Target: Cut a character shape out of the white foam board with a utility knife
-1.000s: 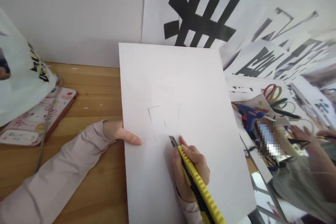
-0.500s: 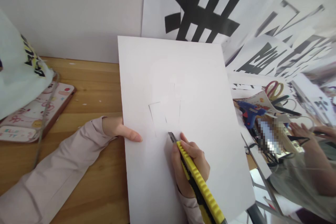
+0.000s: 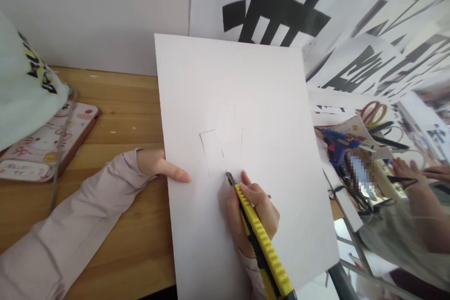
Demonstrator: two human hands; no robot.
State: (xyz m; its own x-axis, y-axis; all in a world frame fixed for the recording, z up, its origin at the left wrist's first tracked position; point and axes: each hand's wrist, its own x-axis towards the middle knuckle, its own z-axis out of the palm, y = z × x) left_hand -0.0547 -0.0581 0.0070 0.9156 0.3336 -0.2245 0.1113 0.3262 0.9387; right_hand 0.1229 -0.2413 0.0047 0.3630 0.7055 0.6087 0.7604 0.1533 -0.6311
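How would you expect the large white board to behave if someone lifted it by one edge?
The white board would probably stay fairly stiff, since its edges run straight and its face looks flat. It looks thin, so it is likely light for its size. Its face appears smooth, so it may slip a little without a firm grip.

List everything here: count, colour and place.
sheet: 1, white, centre
knife: 1, yellow-black, lower centre
tabletop: 1, brown, left
bag: 1, pale, far left
patterned case: 1, pink, beside bag
cord: 1, grey, across case
wall: 1, grey, behind
posters: several, black-on-white, upper right
glue gun: 1, blue, right
scissors: 1, red-gold handles, right
clutter: uncountable, mixed, right
co-worker's hands: 2, bare, far right
left hand: 1, pink sleeve, sheet's left edge
right hand: 1, pink sleeve, holding knife
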